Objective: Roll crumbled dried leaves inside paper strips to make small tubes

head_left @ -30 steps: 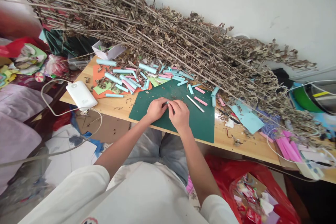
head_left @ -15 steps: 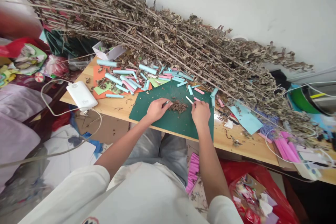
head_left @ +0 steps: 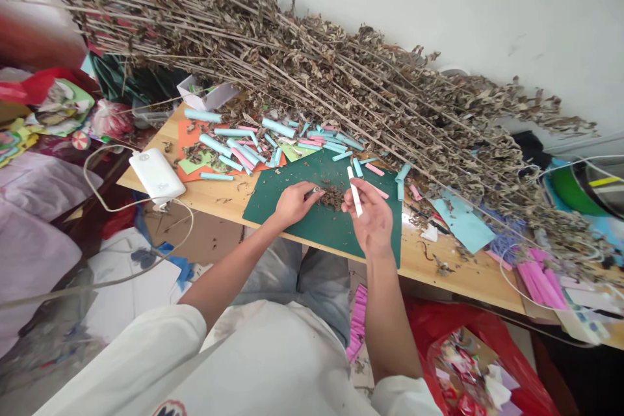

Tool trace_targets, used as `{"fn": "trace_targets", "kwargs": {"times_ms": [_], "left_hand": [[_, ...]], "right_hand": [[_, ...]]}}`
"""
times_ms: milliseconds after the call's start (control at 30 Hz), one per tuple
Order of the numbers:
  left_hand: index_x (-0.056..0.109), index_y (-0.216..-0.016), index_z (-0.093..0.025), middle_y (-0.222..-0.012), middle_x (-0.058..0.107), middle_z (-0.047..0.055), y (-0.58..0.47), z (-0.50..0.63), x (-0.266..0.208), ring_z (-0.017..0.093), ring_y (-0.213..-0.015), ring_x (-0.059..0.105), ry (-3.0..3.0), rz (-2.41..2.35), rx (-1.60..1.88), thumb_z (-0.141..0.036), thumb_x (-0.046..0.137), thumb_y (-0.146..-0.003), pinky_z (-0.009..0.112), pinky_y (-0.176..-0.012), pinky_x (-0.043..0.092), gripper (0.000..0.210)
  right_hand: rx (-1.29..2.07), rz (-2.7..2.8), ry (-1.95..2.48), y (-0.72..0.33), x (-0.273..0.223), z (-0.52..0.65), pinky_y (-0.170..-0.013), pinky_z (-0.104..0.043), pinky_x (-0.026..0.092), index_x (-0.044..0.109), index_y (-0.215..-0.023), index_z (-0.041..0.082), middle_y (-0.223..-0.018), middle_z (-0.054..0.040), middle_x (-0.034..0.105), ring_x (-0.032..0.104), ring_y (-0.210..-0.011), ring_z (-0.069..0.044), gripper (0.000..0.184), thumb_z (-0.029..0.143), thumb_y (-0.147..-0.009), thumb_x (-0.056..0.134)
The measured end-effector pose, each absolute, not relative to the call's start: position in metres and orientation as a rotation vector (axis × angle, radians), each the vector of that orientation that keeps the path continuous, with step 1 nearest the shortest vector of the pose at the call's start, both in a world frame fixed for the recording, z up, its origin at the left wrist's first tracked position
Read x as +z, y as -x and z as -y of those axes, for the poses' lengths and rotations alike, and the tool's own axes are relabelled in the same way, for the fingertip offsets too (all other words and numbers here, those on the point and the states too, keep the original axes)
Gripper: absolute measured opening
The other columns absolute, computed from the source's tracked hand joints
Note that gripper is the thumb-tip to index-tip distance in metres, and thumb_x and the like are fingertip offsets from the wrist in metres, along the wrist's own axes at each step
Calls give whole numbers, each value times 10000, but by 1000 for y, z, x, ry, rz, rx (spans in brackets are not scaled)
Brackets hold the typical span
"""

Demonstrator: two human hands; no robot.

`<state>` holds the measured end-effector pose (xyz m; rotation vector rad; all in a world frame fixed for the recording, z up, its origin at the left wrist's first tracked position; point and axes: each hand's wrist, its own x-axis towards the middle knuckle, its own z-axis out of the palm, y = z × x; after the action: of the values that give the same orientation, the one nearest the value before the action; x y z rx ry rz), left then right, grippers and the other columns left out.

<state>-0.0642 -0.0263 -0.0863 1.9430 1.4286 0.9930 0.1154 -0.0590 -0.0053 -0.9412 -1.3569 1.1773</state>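
Observation:
My right hand (head_left: pixel 374 220) holds a slim white stick (head_left: pixel 355 191) between thumb and fingers, tilted up over the green cutting mat (head_left: pixel 302 172), with the palm turned partly upward. My left hand (head_left: pixel 295 203) rests on the mat, its fingers closed around a small roll (head_left: pixel 316 190) of which only the pale round end shows. Between the hands lies a small heap of crumbled dry leaves (head_left: pixel 333 196). Blue paper tubes (head_left: pixel 242 154) and pink paper tubes (head_left: pixel 375 169) are scattered behind the mat.
A large bundle of dried stalks (head_left: pixel 312 71) leans across the back of the wooden table (head_left: pixel 219 201). A white power bank (head_left: pixel 156 173) with a cable lies at the left. A red bag (head_left: pixel 424 322) of scraps stands below the table's right side.
My right hand has turned palm upward and raised the white stick from lying low to a steeper tilt. My left hand stays in place by the leaf heap.

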Motion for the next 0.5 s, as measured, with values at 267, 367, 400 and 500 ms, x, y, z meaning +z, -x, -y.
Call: {"fn": "trace_targets", "kwargs": {"times_ms": [267,367,400,500], "left_hand": [[700,-1006,-201,-867,679,49,65,27,-87,160,-770,618,-1930,-1442,958,-403,492,-962,246,-710,443,293],[700,-1001,-202,-854,674,42,66,26,-87,153,-750,608,-1939,-1431,949,-377,497,-963,243,-705,440,271],[701,-993,-201,-843,671,40,66,26,-87,151,-742,603,-1940,-1427,953,-383,498,-962,243,-700,437,274],[700,-992,-197,-839,666,38,66,26,-88,148,-738,597,-1929,-1414,972,-393,496,-963,242,-691,429,284]], "right_hand": [[760,1329,1294,-92,-16,65,-488,-242,403,692,-902,186,-656,-4,595,490,-516,-104,336,467,-929,510],[630,1429,1345,-87,-16,63,-519,-242,421,691,-890,178,-650,-8,622,529,-524,-111,347,435,-956,468],[589,1465,1358,-85,-17,62,-537,-245,435,688,-897,179,-662,-13,635,549,-537,-117,347,430,-960,458],[477,1579,1403,-83,-20,58,-607,-259,479,685,-921,183,-696,-31,671,617,-605,-144,347,418,-969,434]]}}
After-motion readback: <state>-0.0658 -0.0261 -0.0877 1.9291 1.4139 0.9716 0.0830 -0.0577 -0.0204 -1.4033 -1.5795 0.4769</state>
